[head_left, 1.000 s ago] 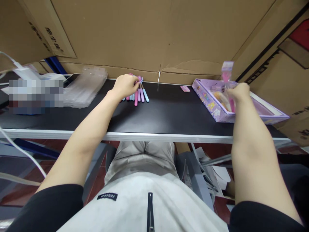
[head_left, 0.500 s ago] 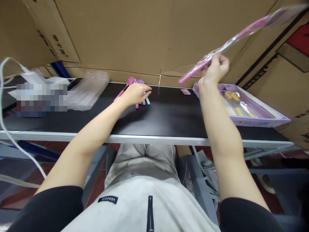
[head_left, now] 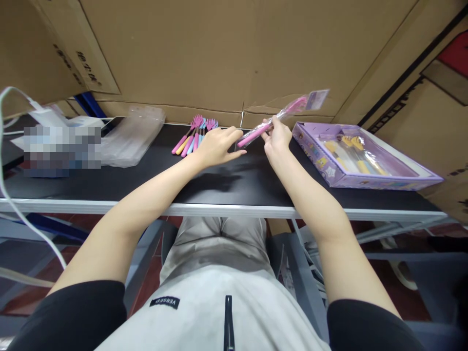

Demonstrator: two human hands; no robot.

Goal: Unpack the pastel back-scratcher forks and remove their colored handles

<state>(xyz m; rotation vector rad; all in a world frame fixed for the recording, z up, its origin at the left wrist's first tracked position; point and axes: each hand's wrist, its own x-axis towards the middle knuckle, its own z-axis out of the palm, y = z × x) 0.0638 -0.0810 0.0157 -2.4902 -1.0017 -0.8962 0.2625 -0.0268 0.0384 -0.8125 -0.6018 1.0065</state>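
My right hand (head_left: 278,139) grips a pink back scratcher (head_left: 260,131) in a clear plastic sleeve, which slants up to the right with a printed card at its far end. Close by, my left hand (head_left: 221,145) has its thumb and fingers apart around the lower end of the sleeve and holds nothing; whether a fingertip touches the plastic I cannot tell. Behind and left of that hand lies a row of back scratchers (head_left: 190,139) with pink, yellow and blue handles and claw-shaped heads, partly covered by the hand.
A purple box (head_left: 380,183) with yellow-handled scratchers inside stands at the right. Clear plastic sleeves (head_left: 133,139) lie in a stack at the left, beside a white device with a cable (head_left: 49,117). A cardboard wall (head_left: 219,58) closes off the back of the black table (head_left: 256,187).
My right hand has come down and left, bringing the sleeved pink back scratcher over the table. My left hand has shifted right from the loose back scratchers towards the sleeve's lower end.
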